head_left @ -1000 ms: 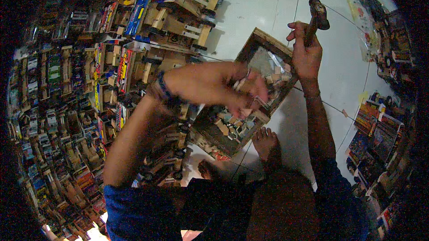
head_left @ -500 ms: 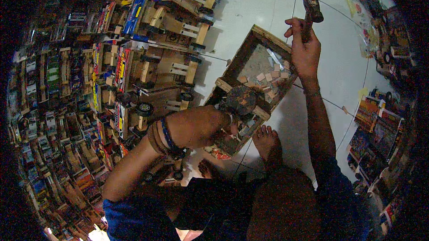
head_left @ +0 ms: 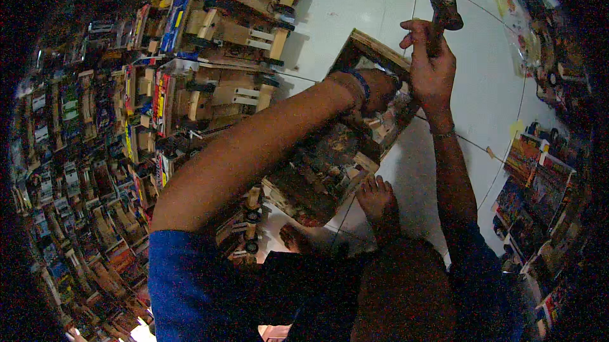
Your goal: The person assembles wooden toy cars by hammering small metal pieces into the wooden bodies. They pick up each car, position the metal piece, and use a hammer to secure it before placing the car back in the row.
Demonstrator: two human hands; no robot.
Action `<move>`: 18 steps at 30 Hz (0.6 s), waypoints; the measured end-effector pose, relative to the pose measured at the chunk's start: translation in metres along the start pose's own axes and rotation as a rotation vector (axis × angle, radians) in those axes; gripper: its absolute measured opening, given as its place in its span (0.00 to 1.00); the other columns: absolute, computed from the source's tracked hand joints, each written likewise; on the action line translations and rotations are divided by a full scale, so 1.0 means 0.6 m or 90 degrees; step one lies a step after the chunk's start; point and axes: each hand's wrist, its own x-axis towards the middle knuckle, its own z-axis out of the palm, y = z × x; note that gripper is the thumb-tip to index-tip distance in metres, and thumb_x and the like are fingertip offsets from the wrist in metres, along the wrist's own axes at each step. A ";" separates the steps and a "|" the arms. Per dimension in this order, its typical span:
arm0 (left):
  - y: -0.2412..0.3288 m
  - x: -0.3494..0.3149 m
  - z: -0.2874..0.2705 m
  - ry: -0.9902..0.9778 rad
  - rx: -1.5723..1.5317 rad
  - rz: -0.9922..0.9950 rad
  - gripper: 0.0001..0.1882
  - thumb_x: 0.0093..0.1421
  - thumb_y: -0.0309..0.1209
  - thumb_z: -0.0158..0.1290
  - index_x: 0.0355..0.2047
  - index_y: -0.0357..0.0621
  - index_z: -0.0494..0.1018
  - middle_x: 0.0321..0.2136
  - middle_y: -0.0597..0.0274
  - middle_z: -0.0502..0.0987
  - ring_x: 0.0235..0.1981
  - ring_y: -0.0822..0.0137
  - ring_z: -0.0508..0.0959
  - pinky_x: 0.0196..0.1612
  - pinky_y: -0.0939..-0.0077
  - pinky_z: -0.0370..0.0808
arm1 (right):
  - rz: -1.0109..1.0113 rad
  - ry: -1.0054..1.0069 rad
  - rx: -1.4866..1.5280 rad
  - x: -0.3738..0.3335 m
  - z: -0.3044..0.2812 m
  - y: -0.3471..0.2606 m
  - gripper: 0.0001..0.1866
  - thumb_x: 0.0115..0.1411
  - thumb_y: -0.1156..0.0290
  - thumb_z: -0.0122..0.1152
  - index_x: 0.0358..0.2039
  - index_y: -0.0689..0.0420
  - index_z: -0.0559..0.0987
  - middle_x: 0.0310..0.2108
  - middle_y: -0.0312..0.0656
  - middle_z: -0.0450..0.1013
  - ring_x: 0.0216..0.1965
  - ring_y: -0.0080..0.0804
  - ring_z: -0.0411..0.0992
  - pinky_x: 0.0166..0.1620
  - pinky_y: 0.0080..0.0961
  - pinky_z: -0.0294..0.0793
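Observation:
My right hand (head_left: 432, 79) is closed around the handle of a hammer (head_left: 446, 9), held upright beside the far right side of a wooden box (head_left: 380, 47). The hammer's dark head sticks up above my fingers. Over the box's far compartment is my left hand (head_left: 379, 90), reaching down among small wooden blocks (head_left: 382, 128) near the right wall. Its fingers are dark and mostly hidden, so whether they grip anything does not show. A round, dark wooden stump (head_left: 339, 142) sits at the middle of the box, partly behind my left forearm.
Rows of wooden toy trucks (head_left: 238, 41) with black wheels fill the left side. More toy parts and printed panels (head_left: 539, 171) lie at the right. My bare foot (head_left: 379, 201) rests on the white tiled floor (head_left: 412, 171) beside the box's near end.
My left hand has moved from the box's near compartment up and right to the far one, its forearm now crossing the box. My right hand and the hammer have barely shifted.

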 end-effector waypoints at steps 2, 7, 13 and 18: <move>-0.009 0.021 0.021 0.005 -0.014 0.041 0.16 0.56 0.31 0.58 0.44 0.39 0.77 0.39 0.46 0.82 0.42 0.50 0.82 0.45 0.56 0.79 | -0.028 -0.002 -0.003 0.001 -0.001 0.001 0.16 0.73 0.58 0.50 0.44 0.57 0.80 0.26 0.31 0.73 0.22 0.12 0.59 0.27 0.17 0.60; -0.016 0.018 0.019 -0.015 -0.152 0.011 0.23 0.54 0.35 0.61 0.49 0.38 0.75 0.43 0.46 0.81 0.47 0.50 0.81 0.50 0.58 0.77 | -0.026 -0.020 0.006 -0.001 -0.005 0.001 0.15 0.73 0.61 0.49 0.43 0.58 0.80 0.27 0.31 0.73 0.22 0.12 0.60 0.27 0.16 0.59; -0.023 -0.015 0.034 -0.046 -0.224 0.032 0.28 0.52 0.39 0.62 0.52 0.42 0.74 0.46 0.48 0.80 0.50 0.51 0.79 0.55 0.59 0.74 | -0.026 -0.012 0.020 -0.001 0.000 0.002 0.14 0.73 0.63 0.49 0.43 0.58 0.80 0.27 0.31 0.73 0.21 0.11 0.58 0.26 0.15 0.58; -0.047 -0.023 0.059 0.059 -0.409 0.068 0.25 0.53 0.36 0.61 0.51 0.40 0.74 0.46 0.49 0.80 0.52 0.53 0.78 0.58 0.61 0.72 | 0.017 -0.021 0.012 0.002 -0.003 0.002 0.14 0.71 0.62 0.53 0.43 0.60 0.80 0.29 0.35 0.78 0.32 0.20 0.74 0.40 0.22 0.72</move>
